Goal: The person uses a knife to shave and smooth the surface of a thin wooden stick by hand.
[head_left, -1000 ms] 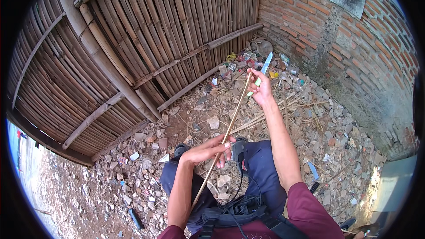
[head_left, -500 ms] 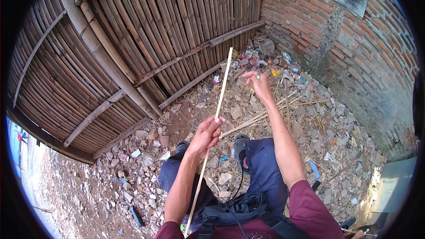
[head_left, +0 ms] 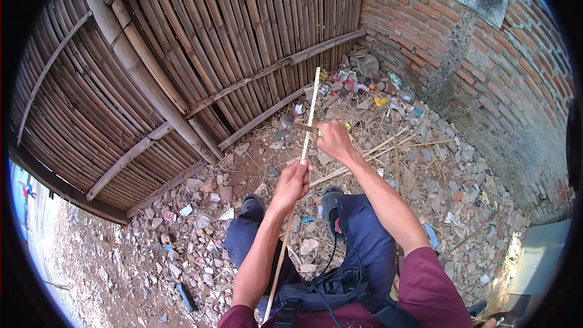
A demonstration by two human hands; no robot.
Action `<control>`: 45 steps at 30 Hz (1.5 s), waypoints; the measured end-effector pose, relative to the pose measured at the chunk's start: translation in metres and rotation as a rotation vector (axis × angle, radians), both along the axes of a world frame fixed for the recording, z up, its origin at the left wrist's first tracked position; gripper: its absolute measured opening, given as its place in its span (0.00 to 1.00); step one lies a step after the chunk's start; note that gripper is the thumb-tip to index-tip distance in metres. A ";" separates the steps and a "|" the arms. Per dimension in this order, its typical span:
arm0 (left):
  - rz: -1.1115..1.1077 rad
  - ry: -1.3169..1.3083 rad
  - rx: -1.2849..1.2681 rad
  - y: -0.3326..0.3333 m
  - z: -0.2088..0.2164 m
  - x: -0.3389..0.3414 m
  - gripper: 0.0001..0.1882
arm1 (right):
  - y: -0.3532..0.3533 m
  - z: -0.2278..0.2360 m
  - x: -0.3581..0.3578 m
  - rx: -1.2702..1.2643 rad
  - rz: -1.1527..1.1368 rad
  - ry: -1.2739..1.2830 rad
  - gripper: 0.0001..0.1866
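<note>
My L hand [head_left: 291, 187]'s clamped on the pale strip [head_left: 313, 100], R hand [head_left: 334, 140] closed on the knife [head_left: 301, 126].
Strip runs thru my L grip at a slant: top end sticks up well past my thumb, lower part trails btwn my legs [head_left: 370, 231] twd my lap. Blade lies across it above my L hand, R hand just right of it; can't tell if edge's touching.

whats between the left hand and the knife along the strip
In the head view, just a bare stretch of the pale strip lies between the left hand and the knife in the right hand.
</note>
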State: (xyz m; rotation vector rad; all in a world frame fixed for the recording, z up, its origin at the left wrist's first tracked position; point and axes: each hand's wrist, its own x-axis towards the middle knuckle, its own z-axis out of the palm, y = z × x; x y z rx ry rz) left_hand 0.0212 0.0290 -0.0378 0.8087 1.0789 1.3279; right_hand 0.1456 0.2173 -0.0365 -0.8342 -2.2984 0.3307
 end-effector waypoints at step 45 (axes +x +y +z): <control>0.003 0.986 0.060 -0.130 0.050 0.032 0.13 | 0.083 -0.040 0.033 -0.284 -0.758 0.194 0.13</control>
